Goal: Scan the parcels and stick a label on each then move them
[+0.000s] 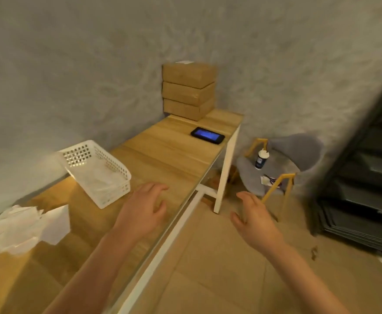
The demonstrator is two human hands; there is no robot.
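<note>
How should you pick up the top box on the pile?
Probably with both hands, one on each short end of the top box, lifting straight up. It lies flat and wide on two other boxes by the wall, so its back is hard to reach. Left hand and right hand are both free.

Grey chair (283, 164) beside wooden table (162, 155), rough wall (72, 64).

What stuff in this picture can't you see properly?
- Phone, head view: screen glows blue, writing too small to read.
- Stack of boxes: only a white edge shows on top; far sides hidden.
- White basket: contents blurred.
- Cup on the grey chair: print too small.
- Dark stairs: blurred, cut off by the right edge.
</note>
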